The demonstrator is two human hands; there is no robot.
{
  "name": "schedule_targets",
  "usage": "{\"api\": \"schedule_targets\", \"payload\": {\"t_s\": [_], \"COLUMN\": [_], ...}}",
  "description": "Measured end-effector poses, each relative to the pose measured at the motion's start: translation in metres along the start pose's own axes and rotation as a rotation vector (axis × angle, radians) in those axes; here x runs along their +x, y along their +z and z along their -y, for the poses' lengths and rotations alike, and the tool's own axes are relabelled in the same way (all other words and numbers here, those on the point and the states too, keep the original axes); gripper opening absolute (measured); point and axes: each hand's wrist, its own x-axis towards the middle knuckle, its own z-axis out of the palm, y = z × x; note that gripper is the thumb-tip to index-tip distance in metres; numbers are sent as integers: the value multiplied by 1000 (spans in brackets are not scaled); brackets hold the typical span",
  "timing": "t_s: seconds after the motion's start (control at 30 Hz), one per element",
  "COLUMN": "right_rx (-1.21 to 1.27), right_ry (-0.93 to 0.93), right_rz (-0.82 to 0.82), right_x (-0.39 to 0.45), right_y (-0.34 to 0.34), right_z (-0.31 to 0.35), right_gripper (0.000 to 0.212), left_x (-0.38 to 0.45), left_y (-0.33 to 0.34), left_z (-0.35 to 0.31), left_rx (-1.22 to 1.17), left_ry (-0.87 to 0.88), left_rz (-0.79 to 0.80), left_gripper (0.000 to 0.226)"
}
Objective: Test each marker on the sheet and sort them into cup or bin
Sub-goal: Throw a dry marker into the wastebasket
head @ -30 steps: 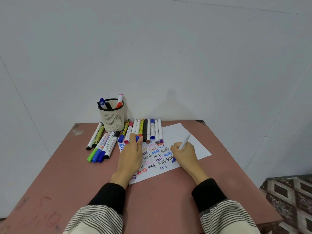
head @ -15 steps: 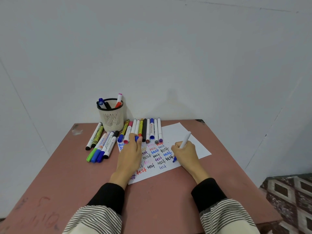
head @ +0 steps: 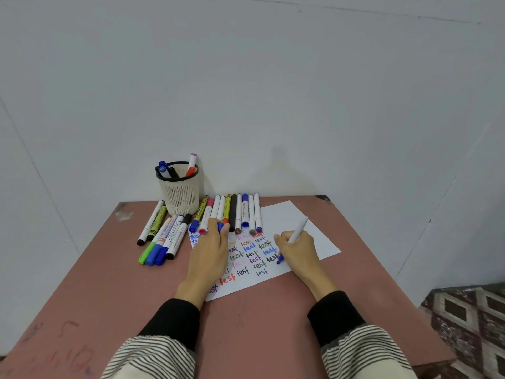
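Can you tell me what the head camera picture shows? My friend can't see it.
A right hand writes with a blue marker on a sheet of colourful "test" words. The left hand holds a blue cap. A cup holds markers.

Reddish-brown table [head: 109, 283]; white sheet [head: 284, 217]; striped sleeves [head: 153, 356].

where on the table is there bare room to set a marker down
Bare table shows between the sheet and the sleeves, and along the left edge. Crowded: the far strip by the cup, with the marker row and the marker cluster.
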Motion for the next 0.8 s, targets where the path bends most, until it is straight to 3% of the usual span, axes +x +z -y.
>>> {"api": "schedule_targets", "payload": {"t_s": [0.37,0.57,0.67,0.8], "right_rx": [177,614,890,1030], "right_ry": [3,102,237,371], "right_rz": [-62,51,85,166], "right_x": [2,7,14,23], "right_y": [-2,-6,-6,-2], "right_z": [8,14,18,22], "right_gripper": [43,24,20,12], "left_x": [-1,1,2,2], "left_y": [-2,-1,-1,0], "left_z": [-1,-2,-4,-3], "left_rx": [-76,-204,-218,-204], "left_ry": [124,134,119,121], "left_rz": [37,14,37,75], "left_gripper": [23,26,27,23]}}
